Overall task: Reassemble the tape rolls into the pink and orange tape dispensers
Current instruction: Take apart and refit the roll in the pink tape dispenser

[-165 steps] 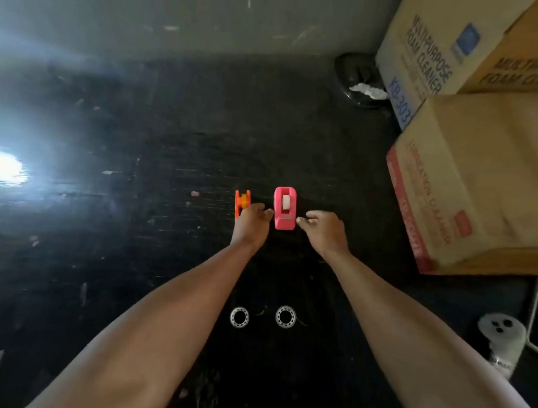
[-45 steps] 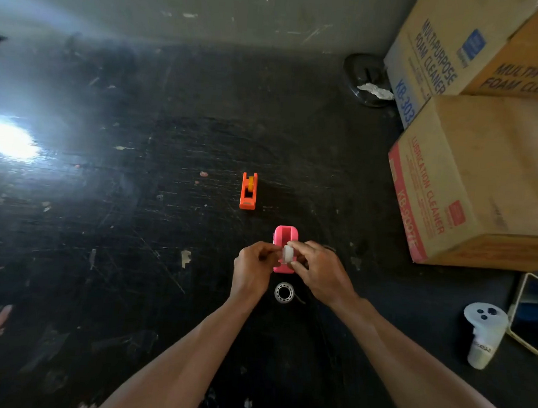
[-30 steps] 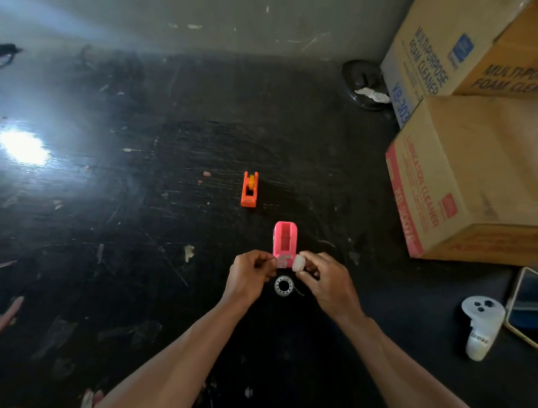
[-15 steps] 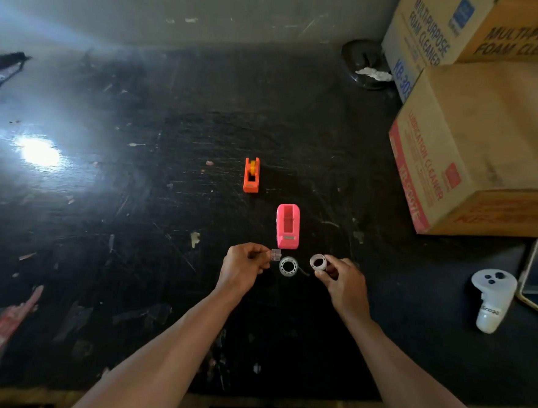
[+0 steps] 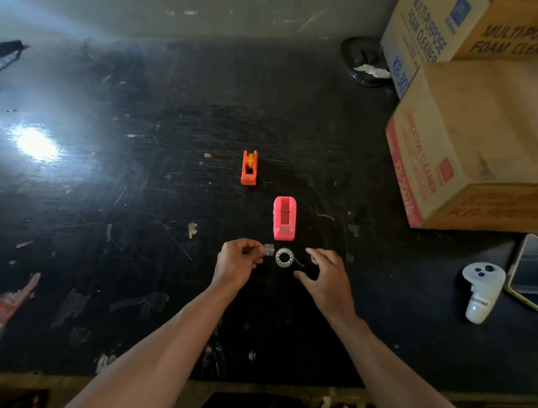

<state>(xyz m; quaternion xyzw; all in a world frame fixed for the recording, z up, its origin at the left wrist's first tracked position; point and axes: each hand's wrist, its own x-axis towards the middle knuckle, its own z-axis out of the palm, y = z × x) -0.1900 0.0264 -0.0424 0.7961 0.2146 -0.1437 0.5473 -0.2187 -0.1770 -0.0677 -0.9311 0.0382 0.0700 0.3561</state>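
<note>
A small clear plastic piece (image 5: 268, 249), probably a tape hub, is pinched between the thumb and fingertips of the left hand (image 5: 239, 262), just above the black tabletop (image 5: 134, 194). Just right of that piece, a clear tape roll (image 5: 284, 257) lies flat on the table, with a loose tail of tape curling off toward the right. The right hand (image 5: 323, 277) is held over the table with its fingers spread and curved; a second pale roll (image 5: 314, 259) is partly hidden at its fingertips, and whether it is gripped or merely touched cannot be told. The pink tape dispenser (image 5: 284, 218) stands just beyond the flat roll, its well open and empty. Farther off and a little to the left stands the orange tape dispenser (image 5: 249, 168), with a yellow-orange spool seated in it. At the far right, cardboard boxes (image 5: 475, 145) are stacked on the table. Nearer on that side lie a white controller (image 5: 480, 290) and, beside it, a phone (image 5: 533, 271). A dark dish (image 5: 362, 62) holding crumpled paper sits by the far wall.
</note>
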